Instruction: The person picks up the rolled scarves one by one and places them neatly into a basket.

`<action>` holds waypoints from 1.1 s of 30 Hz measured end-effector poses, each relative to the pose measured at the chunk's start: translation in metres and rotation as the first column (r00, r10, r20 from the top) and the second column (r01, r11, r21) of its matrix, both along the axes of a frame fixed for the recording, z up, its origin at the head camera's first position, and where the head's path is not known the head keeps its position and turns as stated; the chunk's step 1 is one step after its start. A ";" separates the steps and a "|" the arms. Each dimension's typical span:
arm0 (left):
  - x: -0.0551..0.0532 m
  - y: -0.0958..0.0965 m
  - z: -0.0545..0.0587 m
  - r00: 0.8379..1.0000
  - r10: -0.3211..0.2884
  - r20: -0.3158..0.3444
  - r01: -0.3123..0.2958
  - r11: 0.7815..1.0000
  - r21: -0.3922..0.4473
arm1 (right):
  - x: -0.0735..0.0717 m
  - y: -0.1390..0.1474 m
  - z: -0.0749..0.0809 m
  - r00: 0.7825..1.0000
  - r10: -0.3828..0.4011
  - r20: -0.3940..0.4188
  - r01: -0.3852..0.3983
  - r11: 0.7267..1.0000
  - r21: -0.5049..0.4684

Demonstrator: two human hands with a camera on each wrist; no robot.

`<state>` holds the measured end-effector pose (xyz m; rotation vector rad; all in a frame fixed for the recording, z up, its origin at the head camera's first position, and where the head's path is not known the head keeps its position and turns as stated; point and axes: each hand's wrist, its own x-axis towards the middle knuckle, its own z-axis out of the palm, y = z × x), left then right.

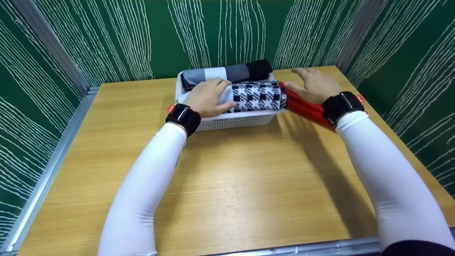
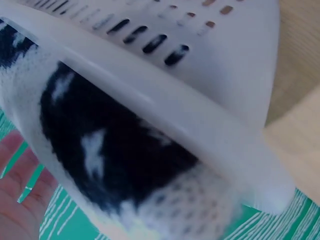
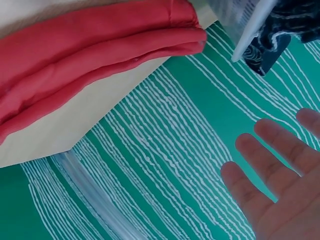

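My left hand [image 1: 209, 97] rests on the left part of a rolled black-and-white houndstooth cloth [image 1: 257, 96], its fingers extended and thumb out to the right. That roll lies in a white plastic basket [image 1: 234, 123] with slotted walls, along the near rim. Behind it in the basket sits a second roll [image 1: 236, 73] in grey, white and black. My right hand [image 1: 314, 85] hovers with fingers spread and holds nothing. Below it, a folded red cloth [image 1: 307, 108] lies on the table to the right of the basket. The right wrist view shows the red cloth's layered folds [image 3: 100, 60].
The basket stands at the back of a wooden table [image 1: 227, 185], near a green wall [image 1: 234, 35] with white drip lines. Similar green panels rise at left and right. Metal framing [image 1: 46, 167] runs along the left edge of the table.
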<state>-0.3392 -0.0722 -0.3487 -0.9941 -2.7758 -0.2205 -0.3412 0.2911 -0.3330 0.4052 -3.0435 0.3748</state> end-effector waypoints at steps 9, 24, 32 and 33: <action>0.003 0.008 -0.002 0.999 -0.042 -0.013 0.042 0.999 0.017 | 0.005 0.017 -0.005 1.000 0.006 0.020 -0.006 1.000 -0.016; 0.008 0.012 -0.004 0.996 -0.090 -0.023 0.090 0.996 0.020 | 0.007 0.044 -0.016 0.993 -0.079 0.093 0.078 0.997 0.019; 0.009 0.017 -0.004 0.991 -0.118 -0.058 0.119 0.993 0.020 | 0.007 0.057 -0.024 0.992 -0.092 0.083 0.090 0.996 0.025; 0.009 0.018 -0.004 0.990 -0.124 -0.061 0.125 0.992 0.020 | 0.007 0.058 -0.025 0.992 -0.093 0.082 0.091 0.995 0.028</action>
